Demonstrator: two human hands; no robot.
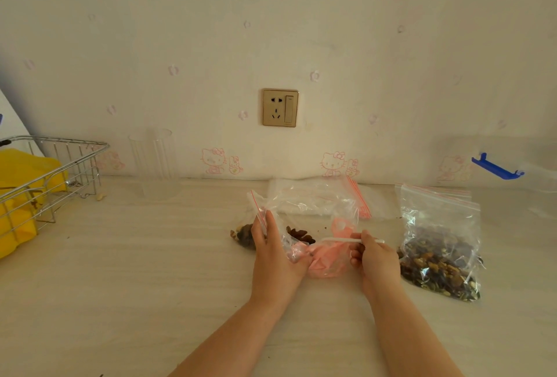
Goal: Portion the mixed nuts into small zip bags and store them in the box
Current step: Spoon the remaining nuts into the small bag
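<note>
Clear small zip bag [304, 220] is pinched at its mouth by left hand [275, 256] | white spoon [351, 240] is gripped by right hand [375, 259] | big nut bag [441, 253] just beyond right hand, still pretty full | nothing boxed yet, plenty left tbh

Bare table [135, 271] left of the left hand [275, 259], bag of nuts [441, 259] just beside the right hand [375, 259], stacked zip bags [319, 199] beyond both

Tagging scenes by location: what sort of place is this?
Probably a home, a counter against a wall: cartoon-cat wallpaper, a wall socket, and a wire dish rack on the pale countertop.
</note>
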